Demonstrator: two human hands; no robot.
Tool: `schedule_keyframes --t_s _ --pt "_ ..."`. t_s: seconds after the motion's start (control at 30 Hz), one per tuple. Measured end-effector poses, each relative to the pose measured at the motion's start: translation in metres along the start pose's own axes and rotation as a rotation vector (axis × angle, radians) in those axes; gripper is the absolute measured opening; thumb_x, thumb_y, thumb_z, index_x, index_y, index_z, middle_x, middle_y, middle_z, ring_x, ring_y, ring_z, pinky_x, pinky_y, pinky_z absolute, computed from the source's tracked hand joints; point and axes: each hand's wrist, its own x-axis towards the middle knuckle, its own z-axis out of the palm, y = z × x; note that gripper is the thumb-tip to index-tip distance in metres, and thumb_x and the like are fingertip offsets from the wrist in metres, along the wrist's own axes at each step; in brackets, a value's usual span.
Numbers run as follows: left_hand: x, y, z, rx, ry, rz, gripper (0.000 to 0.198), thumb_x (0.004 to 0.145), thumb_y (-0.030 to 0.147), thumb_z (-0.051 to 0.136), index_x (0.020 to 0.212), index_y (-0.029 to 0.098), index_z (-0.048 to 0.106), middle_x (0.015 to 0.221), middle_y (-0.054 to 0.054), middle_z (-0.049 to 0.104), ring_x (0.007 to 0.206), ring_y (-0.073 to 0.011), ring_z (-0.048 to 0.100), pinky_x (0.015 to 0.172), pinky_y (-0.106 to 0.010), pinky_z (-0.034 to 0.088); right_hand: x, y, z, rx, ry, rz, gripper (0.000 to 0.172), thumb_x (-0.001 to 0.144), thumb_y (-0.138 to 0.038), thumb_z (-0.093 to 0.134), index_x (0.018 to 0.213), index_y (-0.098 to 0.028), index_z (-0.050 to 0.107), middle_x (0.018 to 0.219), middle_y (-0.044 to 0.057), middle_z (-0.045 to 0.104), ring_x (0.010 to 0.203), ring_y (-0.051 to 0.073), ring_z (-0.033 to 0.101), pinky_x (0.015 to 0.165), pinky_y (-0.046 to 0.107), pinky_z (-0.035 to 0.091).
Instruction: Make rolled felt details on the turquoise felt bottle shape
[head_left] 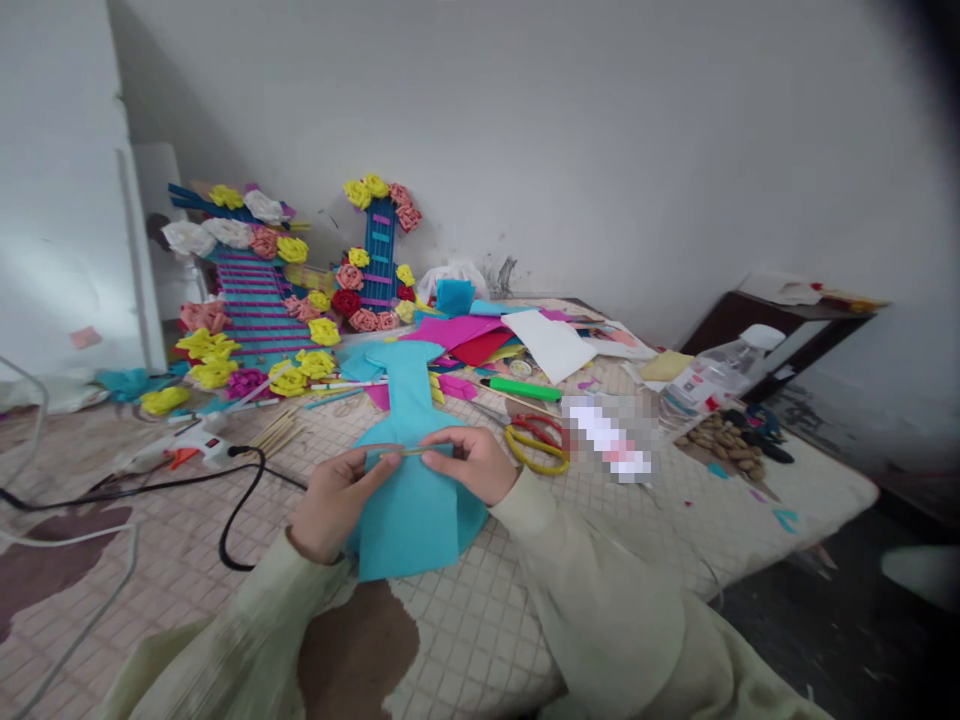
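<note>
Both hands meet over a sheet of turquoise paper (409,515) at the table's near middle. A thin wooden stick (409,453) lies across the sheet's top edge. My left hand (337,495) pinches the stick and paper at the left end, thumb on top. At the other end my right hand (476,462) pinches them the same way. The sheet hangs flat toward me from the stick. Beneath it lies a larger turquoise paper shape (409,385) with a narrow neck and a rounded lower part, partly covered by the sheet and hands.
Scissors (536,455) and a green-handled cutter (525,389) lie to the right, before a water bottle (716,380). Flower-decorated stick-and-paper pieces (262,300) lean at the back left. A white hot-glue gun (187,440), a black cord (221,545) and wooden sticks (276,432) lie left.
</note>
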Motion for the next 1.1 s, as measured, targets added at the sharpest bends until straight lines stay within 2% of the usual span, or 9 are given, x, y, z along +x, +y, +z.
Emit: schedule_keyframes --t_s 0.27,0.5,0.7,0.9,1.1 --pt "0.000 0.001 0.001 0.003 -0.002 0.007 0.039 0.060 0.043 0.068 0.087 0.016 0.067 0.063 -0.002 0.066 0.059 -0.0170 0.058 0.055 -0.026 0.046 0.000 -0.001 -0.001 -0.028 0.001 -0.009 0.020 0.069 -0.030 0.064 0.080 -0.015 0.069 0.055 -0.002 0.054 0.046 0.007 0.034 0.045 0.021 0.028" --pt "-0.002 0.004 0.002 -0.013 0.004 -0.034 0.037 0.058 0.043 0.069 0.084 0.017 0.067 0.062 0.000 0.067 0.056 -0.0147 0.058 0.052 -0.024 0.045 -0.001 -0.002 -0.001 -0.038 0.004 -0.004 0.018 0.069 -0.030 0.063 0.078 -0.015 0.069 0.056 -0.002 0.054 0.047 0.007 0.034 0.045 0.021 0.028" --pt "-0.003 0.010 -0.002 -0.062 -0.087 -0.074 0.039 0.054 0.040 0.072 0.085 0.016 0.068 0.069 -0.004 0.069 0.065 -0.0192 0.062 0.061 -0.029 0.049 -0.001 -0.004 -0.004 -0.021 -0.007 0.015 0.021 0.068 -0.031 0.063 0.079 -0.014 0.069 0.050 -0.003 0.047 0.045 0.007 0.031 0.043 0.020 0.025" --pt "-0.005 0.012 -0.001 0.073 -0.052 -0.013 0.038 0.056 0.049 0.067 0.072 0.015 0.068 0.052 -0.001 0.061 0.057 -0.0190 0.059 0.050 -0.027 0.047 -0.001 -0.004 -0.002 -0.019 0.007 0.026 0.021 0.068 -0.031 0.063 0.079 -0.014 0.069 0.052 -0.003 0.049 0.045 0.007 0.033 0.044 0.021 0.027" --pt "-0.006 0.013 0.000 0.180 -0.015 0.037 0.034 0.058 0.050 0.063 0.063 0.016 0.064 0.050 0.001 0.058 0.052 -0.0169 0.056 0.043 -0.024 0.042 -0.001 -0.003 -0.001 -0.035 -0.006 0.027 0.019 0.068 -0.030 0.063 0.078 -0.015 0.068 0.054 -0.002 0.054 0.046 0.007 0.035 0.044 0.020 0.029"
